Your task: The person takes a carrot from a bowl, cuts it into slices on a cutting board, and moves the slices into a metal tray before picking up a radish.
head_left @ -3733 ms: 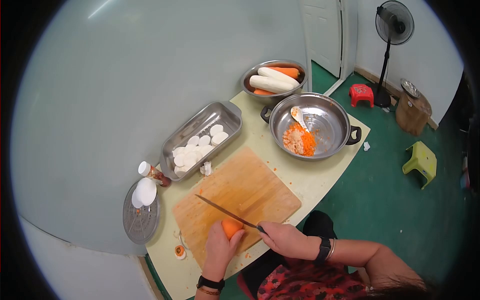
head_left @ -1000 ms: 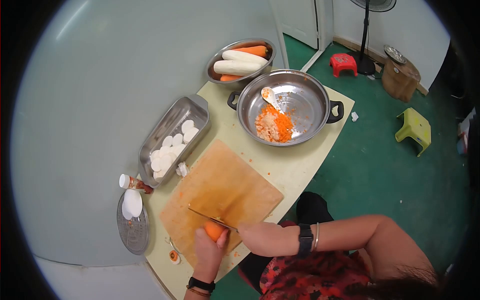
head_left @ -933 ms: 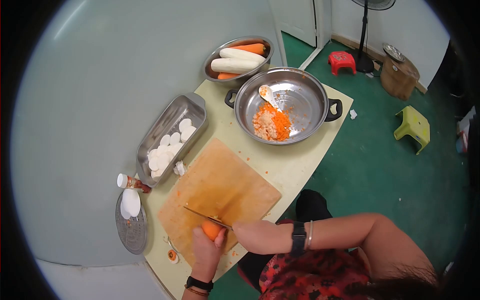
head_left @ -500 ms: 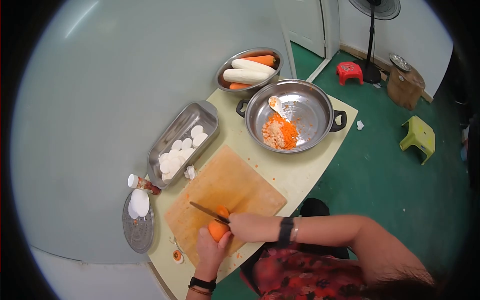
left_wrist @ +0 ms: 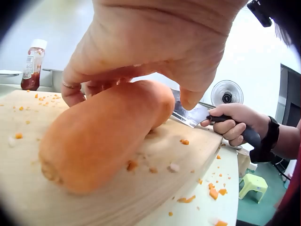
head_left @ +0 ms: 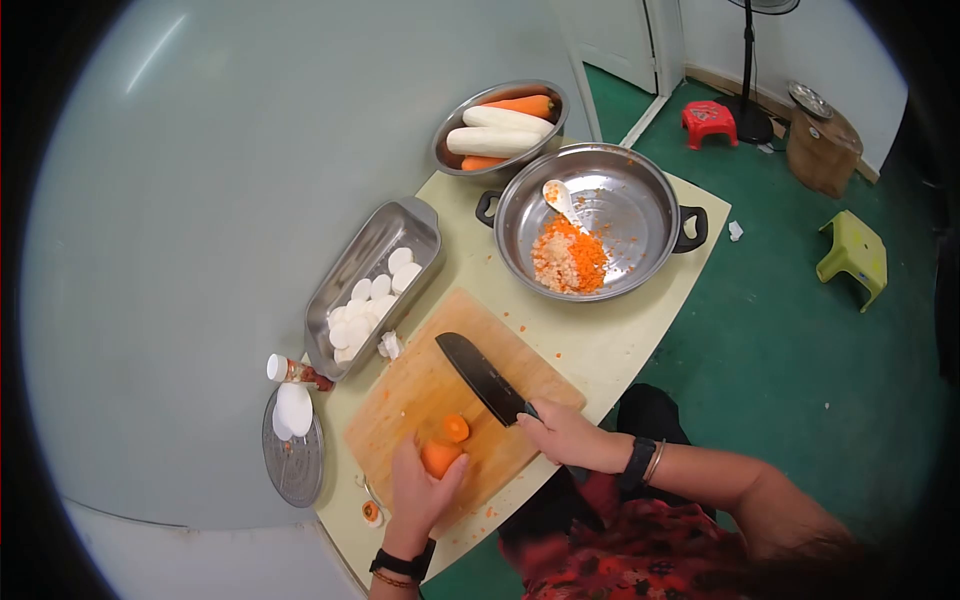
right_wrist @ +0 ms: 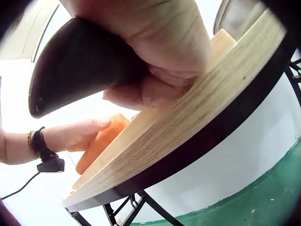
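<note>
A thick peeled carrot (head_left: 441,458) (left_wrist: 101,136) lies on the wooden cutting board (head_left: 510,350). My left hand (head_left: 418,490) (left_wrist: 155,42) arches over it, fingers on the far side and thumb on the near side. Just beyond its cut end rests a separate round piece of carrot (head_left: 456,428). To the right, my right hand (head_left: 572,438) (left_wrist: 237,123) grips the black handle of a broad knife (head_left: 480,378), its blade held flat-side up over the board, apart from the carrot. In the right wrist view the dark handle (right_wrist: 80,66) fills the upper left.
Behind the board stand a metal tray (head_left: 372,235) with white slices, a two-handled pan (head_left: 640,215) with chopped orange and pale bits and a spoon, and a bowl (head_left: 450,165) of carrots and white radishes. A sauce bottle (head_left: 290,370) and grater disc (head_left: 290,465) are at left.
The knife has moved off the carrot to the right and its blade has turned to show its broad side. The cut piece now lies apart from the carrot.
</note>
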